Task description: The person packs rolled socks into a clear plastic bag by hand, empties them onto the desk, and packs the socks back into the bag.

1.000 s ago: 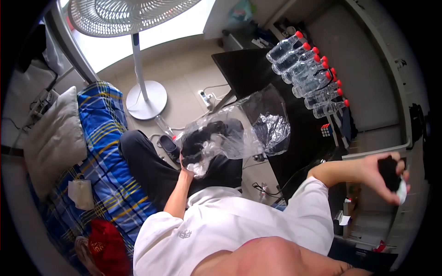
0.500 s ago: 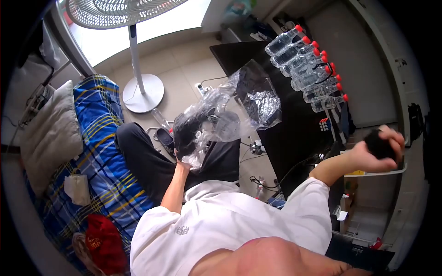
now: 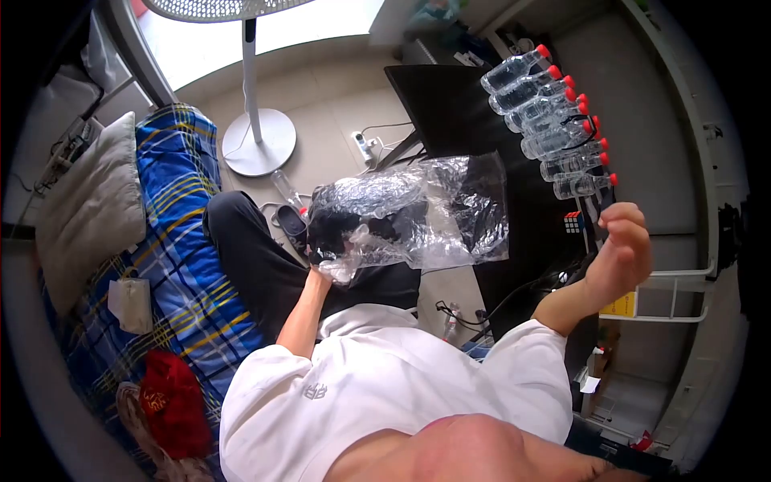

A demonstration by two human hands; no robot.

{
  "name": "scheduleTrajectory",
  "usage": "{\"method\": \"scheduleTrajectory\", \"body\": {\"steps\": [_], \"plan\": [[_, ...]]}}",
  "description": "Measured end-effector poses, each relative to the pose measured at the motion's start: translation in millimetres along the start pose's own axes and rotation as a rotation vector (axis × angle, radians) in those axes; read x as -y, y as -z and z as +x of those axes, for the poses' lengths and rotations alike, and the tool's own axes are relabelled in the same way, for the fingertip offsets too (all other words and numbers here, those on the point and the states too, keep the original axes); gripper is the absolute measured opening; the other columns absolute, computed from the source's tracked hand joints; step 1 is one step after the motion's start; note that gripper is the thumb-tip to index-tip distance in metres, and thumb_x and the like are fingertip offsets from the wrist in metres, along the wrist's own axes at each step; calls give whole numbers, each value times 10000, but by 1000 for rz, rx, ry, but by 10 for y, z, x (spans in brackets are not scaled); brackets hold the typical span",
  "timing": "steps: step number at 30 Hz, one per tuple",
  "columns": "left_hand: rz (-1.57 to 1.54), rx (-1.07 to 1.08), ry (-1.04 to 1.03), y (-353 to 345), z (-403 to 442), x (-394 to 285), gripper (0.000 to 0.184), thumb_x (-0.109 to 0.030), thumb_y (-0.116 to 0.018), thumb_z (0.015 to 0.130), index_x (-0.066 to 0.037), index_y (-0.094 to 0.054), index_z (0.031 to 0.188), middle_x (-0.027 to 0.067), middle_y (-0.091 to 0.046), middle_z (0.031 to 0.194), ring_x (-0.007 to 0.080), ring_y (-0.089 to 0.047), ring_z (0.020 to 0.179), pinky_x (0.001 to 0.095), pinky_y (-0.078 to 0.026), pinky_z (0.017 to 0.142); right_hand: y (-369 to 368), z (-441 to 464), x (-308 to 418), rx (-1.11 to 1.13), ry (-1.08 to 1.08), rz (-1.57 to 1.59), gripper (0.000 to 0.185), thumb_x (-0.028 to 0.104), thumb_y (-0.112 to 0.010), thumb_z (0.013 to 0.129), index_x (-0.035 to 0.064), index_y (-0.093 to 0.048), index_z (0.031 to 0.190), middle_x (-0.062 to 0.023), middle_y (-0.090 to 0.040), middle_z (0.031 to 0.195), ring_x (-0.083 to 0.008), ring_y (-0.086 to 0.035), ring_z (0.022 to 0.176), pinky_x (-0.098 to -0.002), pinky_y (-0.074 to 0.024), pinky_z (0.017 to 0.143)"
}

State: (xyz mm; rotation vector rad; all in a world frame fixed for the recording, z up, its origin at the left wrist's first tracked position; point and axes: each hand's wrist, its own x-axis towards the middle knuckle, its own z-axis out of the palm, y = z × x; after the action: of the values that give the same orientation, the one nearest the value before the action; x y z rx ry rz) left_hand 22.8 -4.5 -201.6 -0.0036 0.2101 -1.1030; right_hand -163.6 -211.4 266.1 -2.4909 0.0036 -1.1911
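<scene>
My left hand [image 3: 321,275] grips the near-left end of a large clear plastic bag [image 3: 450,209] above my lap. Most of its fingers are hidden behind the crumpled plastic. Dark shapes show through the bag, and I cannot tell whether they lie inside or behind it. Raised at the right, near the desk edge, my right hand [image 3: 622,253] has its fingers loosely bent, with nothing visible in them. A small Rubik's cube [image 3: 572,222] sits on the desk just left of that hand.
Several water bottles with red caps [image 3: 550,128] lie in a row on the black desk [image 3: 434,104]. A white fan base [image 3: 259,143] stands on the floor. On the left are a blue plaid bed [image 3: 189,265], a pillow [image 3: 88,209], a tissue pack [image 3: 130,305] and a red bag [image 3: 173,406].
My right hand has moved left and no longer shows the black bundle it held. The plastic bag has spread out flatter and swung lower over my lap, still in my left hand.
</scene>
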Motion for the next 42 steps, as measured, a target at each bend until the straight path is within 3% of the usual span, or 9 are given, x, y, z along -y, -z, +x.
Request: {"method": "scheduleTrajectory", "body": {"steps": [8, 11, 18, 20, 28, 32, 36, 38, 42], "plan": [[-1, -29, 1, 96, -21, -87, 575, -443, -482, 1055, -49, -503, 1473, 168, -614, 1394, 345, -642, 1205, 563, -535, 971, -456, -1081, -842, -216, -427, 32, 161, 154, -681, 978, -5, -679, 962, -111, -669, 1015, -124, -607, 815, -237, -489, 708], [28, -50, -2, 110, -84, -172, 573, -443, -486, 1054, -47, -507, 1468, 170, -621, 1384, 345, -650, 1193, 567, -544, 956, -744, -1356, -859, 20, -590, -53, 120, 82, -698, 920, 9, -687, 1015, -101, -671, 1047, -157, -641, 813, -253, -516, 683], [102, -96, -23, 162, -263, -382, 570, -445, -495, 1052, -44, -517, 1455, 175, -638, 1359, 344, -669, 1165, 578, -565, 922, -895, -1851, -1188, 319, -632, -390, 152, 138, -742, 894, 58, -699, 1017, -95, -652, 1004, -268, -669, 815, -352, -547, 683], [152, -86, -34, 86, -260, -513, 569, -445, -497, 1051, -42, -520, 1452, 177, -643, 1352, 344, -675, 1157, 581, -571, 912, -716, -2042, -1452, 237, -447, -522, 115, 132, -722, 904, 67, -690, 993, -99, -646, 984, -307, -660, 863, -379, -541, 742], [415, 134, 3, -1124, 454, -926, 565, -447, -507, 1048, -38, -531, 1437, 182, -661, 1324, 344, -696, 1125, 594, -595, 872, -391, -2565, -1872, -131, -734, -163, 78, 86, -702, 940, 56, -675, 872, 20, -632, 829, -63, -507, 618, -224, -400, 560], [626, 301, 153, -2109, 1056, -843, 563, -448, -513, 1047, -36, -536, 1430, 185, -671, 1311, 344, -707, 1109, 600, -607, 852, -208, -2744, -2043, -551, -868, 463, 232, 190, -584, 1034, -1, -659, 1142, -68, -677, 1109, -108, -625, 968, -224, -480, 842], [931, 191, 241, -2938, 1386, -314, 559, -437, -526, 1044, -40, -532, 1438, 191, -676, 1304, 352, -717, 1084, 594, -618, 832, -258, -2777, -2164, -770, -790, 460, 454, 258, -476, 1094, -21, -534, 1447, -152, -567, 1477, -217, -525, 1391, -346, -372, 1182], [1171, 83, 283, -2993, 1593, -223, 584, -418, -532, 1045, -83, -471, 1521, 178, -638, 1370, 320, -690, 1158, 511, -624, 845, -307, -2672, -2086, -691, -897, 120, 478, 324, -427, 1111, 29, -533, 1471, -119, -548, 1514, -229, -492, 1424, -375, -330, 1213], [1703, 157, 166, -3319, 1933, -61, 576, -375, -474, 1078, -109, -392, 1582, 190, -581, 1430, 309, -634, 1231, 421, -643, 822, -273, -2654, -2128, -905, -874, 228, 478, 353, -408, 1117, 51, -555, 1456, -107, -585, 1481, -221, -510, 1411, -379, -347, 1208]]}}
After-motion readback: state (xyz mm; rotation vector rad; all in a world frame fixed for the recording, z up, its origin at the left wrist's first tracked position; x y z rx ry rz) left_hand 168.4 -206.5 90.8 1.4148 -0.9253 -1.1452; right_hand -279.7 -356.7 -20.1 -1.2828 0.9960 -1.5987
